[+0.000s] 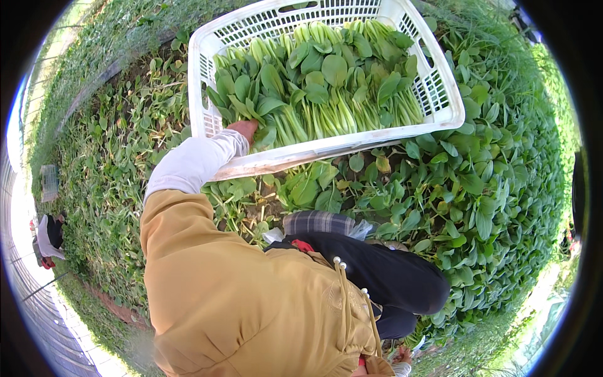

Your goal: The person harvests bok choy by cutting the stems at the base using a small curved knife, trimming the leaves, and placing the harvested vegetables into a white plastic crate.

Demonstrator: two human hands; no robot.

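Note:
A white plastic crate (330, 143) holds rows of leafy greens with pale green stems (335, 113), resembling bok choy. My left hand (245, 129) reaches over its near rim into the left corner, against the greens; leaves hide the fingers, so its grip cannot be told. At the bottom edge, right of my body, my right hand (403, 355) is small and partly seen, closed around what looks like a knife, whose pale blade (418, 345) points up and right. Green stems show just above that hand.
Leafy plants (499, 198) grow densely on the right; sparser plants (113, 141) cover the left. Near my dark-trousered legs lie a plaid cloth item (318, 223) and clear plastic (362, 230). Another person (49, 235) is at the far left, below a second crate (49, 183).

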